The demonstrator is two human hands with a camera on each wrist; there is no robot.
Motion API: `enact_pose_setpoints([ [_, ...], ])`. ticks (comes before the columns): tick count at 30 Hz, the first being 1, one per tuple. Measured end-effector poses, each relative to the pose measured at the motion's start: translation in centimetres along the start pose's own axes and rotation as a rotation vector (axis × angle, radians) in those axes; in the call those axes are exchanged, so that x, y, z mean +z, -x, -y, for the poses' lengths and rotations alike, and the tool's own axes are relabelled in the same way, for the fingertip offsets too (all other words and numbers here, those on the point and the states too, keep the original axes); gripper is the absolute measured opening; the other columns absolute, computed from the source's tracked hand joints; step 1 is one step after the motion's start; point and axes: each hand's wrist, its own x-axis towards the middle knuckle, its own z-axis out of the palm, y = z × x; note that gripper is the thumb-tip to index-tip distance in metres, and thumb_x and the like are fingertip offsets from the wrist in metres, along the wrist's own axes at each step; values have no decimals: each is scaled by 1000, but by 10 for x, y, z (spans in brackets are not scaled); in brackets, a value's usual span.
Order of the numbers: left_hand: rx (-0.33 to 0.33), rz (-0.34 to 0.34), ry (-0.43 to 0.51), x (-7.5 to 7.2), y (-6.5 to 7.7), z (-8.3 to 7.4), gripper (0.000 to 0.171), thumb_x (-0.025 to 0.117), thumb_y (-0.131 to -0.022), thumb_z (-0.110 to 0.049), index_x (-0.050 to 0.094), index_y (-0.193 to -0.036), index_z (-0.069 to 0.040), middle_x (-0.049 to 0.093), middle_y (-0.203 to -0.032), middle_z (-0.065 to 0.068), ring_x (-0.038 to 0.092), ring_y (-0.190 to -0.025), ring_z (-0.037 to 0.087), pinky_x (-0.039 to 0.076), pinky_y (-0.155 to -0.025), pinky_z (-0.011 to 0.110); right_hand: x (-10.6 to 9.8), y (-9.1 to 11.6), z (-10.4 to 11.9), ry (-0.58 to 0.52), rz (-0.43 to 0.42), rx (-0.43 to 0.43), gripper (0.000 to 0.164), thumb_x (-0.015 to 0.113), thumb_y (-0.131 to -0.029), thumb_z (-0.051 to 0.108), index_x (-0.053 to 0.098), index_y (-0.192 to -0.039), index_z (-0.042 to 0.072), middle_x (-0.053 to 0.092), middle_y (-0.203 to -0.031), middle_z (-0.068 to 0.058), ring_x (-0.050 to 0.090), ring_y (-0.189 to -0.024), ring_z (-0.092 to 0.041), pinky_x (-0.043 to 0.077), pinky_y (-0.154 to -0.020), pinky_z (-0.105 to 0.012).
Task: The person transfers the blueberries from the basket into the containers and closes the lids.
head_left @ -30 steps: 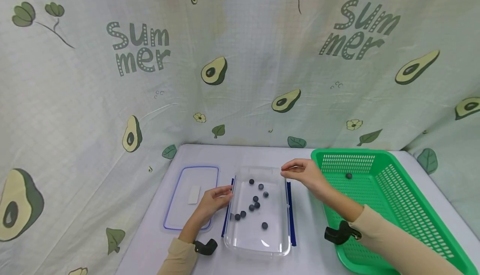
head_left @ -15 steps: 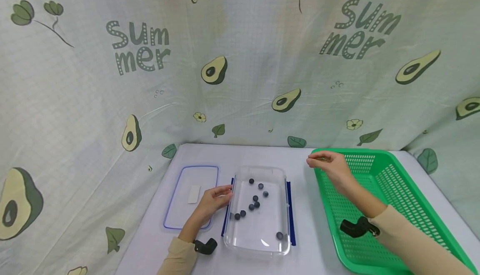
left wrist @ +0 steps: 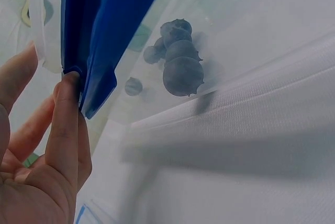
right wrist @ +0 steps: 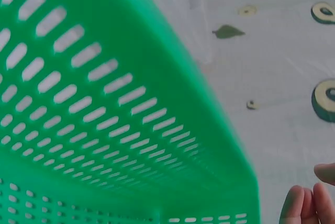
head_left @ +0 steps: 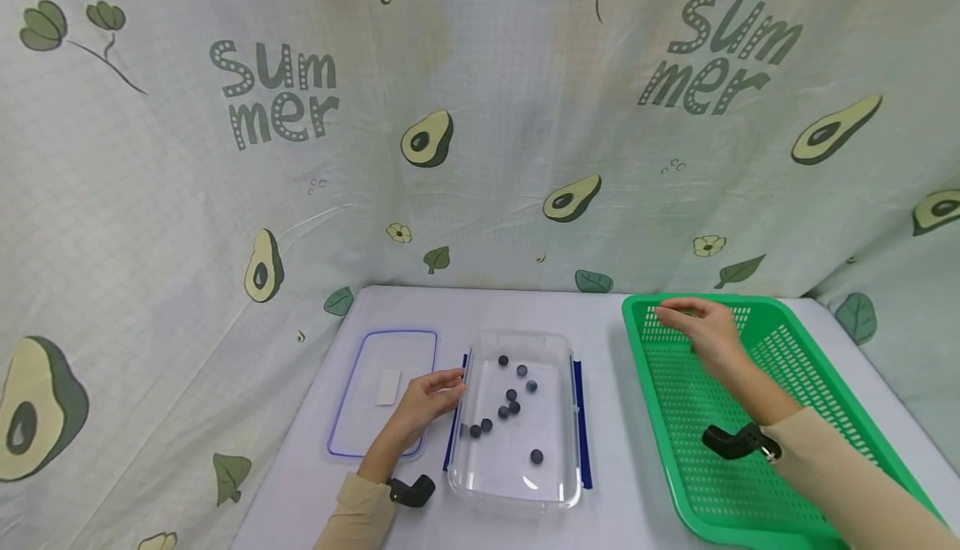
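Note:
A clear plastic food container [head_left: 510, 479] with blue side latches [head_left: 577, 425] stands mid-table. Scattered inside are several blueberries [head_left: 503, 412], most in an uneven line and one alone [head_left: 536, 456] near the front. My left hand [head_left: 423, 400] holds the container's left edge. In the left wrist view, its fingers [left wrist: 65, 114] reach the blue latch and the thumb [left wrist: 23, 72] is at the clear rim. Above the far left part of a green basket [head_left: 656, 450] is my right hand [head_left: 708, 333]. Its thumb [right wrist: 325, 172] stands apart from the fingers [right wrist: 294, 203], with nothing between them.
A clear lid [head_left: 360, 392] with a blue-edged seal and a white label lies left of the container. Behind the white table [head_left: 600, 317] hangs a printed curtain [head_left: 480, 75]. The basket has raised, slotted walls on the right side of the table.
My right hand has moved right, from the container's far right corner to above the basket. The lone front blueberry rolled rightward, then part of the way back. My left hand stays put.

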Motion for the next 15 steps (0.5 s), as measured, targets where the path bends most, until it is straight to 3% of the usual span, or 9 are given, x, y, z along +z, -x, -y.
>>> enact_pose_setpoints([
  [6, 2, 8, -4, -1, 0, 1, 47, 71, -95, -19, 59, -134, 2, 64, -119, 14, 66, -104, 19, 57, -91, 31, -13, -5, -13, -28, -99, -5, 11, 76, -90, 10, 75, -100, 6, 71, -82, 13, 68, -74, -3, 57, -70, -14],
  [15, 8, 22, -5, -4, -3, 5, 50, 73, -93, -23, 59, -134, 2, 64, -119, 14, 65, -107, 22, 57, -92, 32, -34, -17, -42, 144, -311, 65, 18, 78, -88, 15, 76, -101, 2, 65, -72, 21, 61, -69, 3, 54, -61, -14],
])
